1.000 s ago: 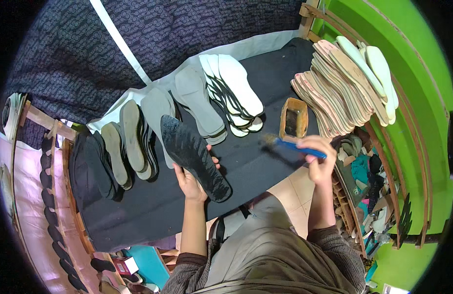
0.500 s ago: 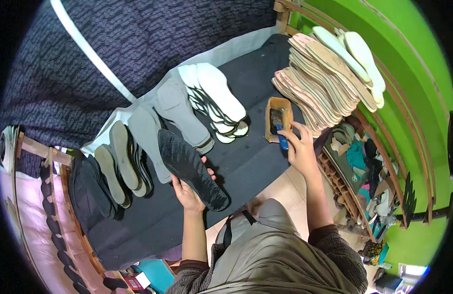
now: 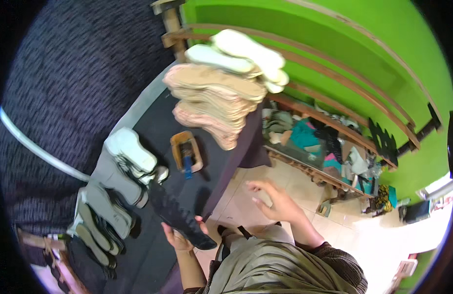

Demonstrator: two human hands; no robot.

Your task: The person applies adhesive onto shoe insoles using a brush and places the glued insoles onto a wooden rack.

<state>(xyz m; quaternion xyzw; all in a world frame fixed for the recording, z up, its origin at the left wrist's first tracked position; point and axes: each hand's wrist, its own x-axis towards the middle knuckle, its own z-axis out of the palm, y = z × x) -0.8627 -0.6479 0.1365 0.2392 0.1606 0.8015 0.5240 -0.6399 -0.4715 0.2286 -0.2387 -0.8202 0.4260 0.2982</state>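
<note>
A black shoe sole [image 3: 175,213] lies in my left hand [image 3: 178,241], gripped by its edges near the heel end and held tilted over the dark cloth-covered table [image 3: 153,255]. My right hand [image 3: 277,202] is off the table's right side, above the tiled floor. It is slightly blurred and holds nothing, with thumb and forefinger apart. On the table beyond the black sole stands a tan open container [image 3: 175,152]. A brush with a blue handle [image 3: 187,167] rests in it, handle toward me.
Tall piles of beige insoles [image 3: 216,85] stand at the far end, topped with white soles [image 3: 248,51]. White soles [image 3: 131,149], grey soles [image 3: 106,208] and olive soles [image 3: 92,240] line the table's left. A rack with material scraps [image 3: 309,142] stands along the green wall.
My right hand has let go of the brush's blue handle and drawn back from the container to above the floor. The view has swung right. My left hand still holds the black sole.
</note>
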